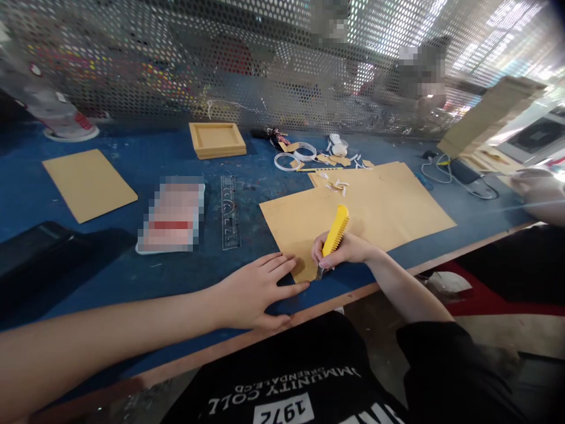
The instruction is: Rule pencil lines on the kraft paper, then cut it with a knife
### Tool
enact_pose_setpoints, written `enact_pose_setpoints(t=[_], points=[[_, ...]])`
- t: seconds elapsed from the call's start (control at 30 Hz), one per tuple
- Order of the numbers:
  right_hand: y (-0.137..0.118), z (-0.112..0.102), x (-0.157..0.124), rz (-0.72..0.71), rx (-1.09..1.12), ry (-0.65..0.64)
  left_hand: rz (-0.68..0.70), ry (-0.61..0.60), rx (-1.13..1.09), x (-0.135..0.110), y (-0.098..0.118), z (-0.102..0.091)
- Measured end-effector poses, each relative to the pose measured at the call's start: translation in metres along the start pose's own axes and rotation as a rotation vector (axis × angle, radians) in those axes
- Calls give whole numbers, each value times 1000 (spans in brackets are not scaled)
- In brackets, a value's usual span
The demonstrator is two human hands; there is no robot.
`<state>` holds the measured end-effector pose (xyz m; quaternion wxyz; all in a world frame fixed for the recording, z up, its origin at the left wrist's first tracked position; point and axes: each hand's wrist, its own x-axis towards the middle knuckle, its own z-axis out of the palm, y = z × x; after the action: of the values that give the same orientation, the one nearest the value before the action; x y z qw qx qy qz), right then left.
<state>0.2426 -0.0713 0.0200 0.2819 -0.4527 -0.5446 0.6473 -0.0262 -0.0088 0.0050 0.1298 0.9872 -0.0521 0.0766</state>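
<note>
A yellow utility knife (336,231) is gripped in my right hand (346,248), its blade pointing down at the near edge of a large tan cardboard sheet (379,203). My left hand (256,288) lies flat with fingers spread, fingertips on the sheet's near-left corner and the palm over the blue table. Small tan and white scraps (338,186) lie on the sheet's far part. To the left of the sheet is a clear plastic ruler (230,212). Whether the blade touches the cardboard I cannot tell.
Behind are a shallow cardboard tray (218,139), tape rolls (288,162) and scraps. At left lie a phone (172,215), a cardboard piece (90,184), a dark object (39,253) and a bottle (66,115). A perforated metal screen (176,70) backs the table; another person's arm (542,194) is at right.
</note>
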Motion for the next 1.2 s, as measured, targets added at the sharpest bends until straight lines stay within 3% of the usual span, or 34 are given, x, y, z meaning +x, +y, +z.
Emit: enact_pose_setpoints(t=[0.3, 1.2], points=[[-2, 2, 0, 69, 13, 52, -9, -10, -13, -1, 0, 0], [0, -1, 1, -5, 17, 60, -14, -8, -4, 0, 0, -1]])
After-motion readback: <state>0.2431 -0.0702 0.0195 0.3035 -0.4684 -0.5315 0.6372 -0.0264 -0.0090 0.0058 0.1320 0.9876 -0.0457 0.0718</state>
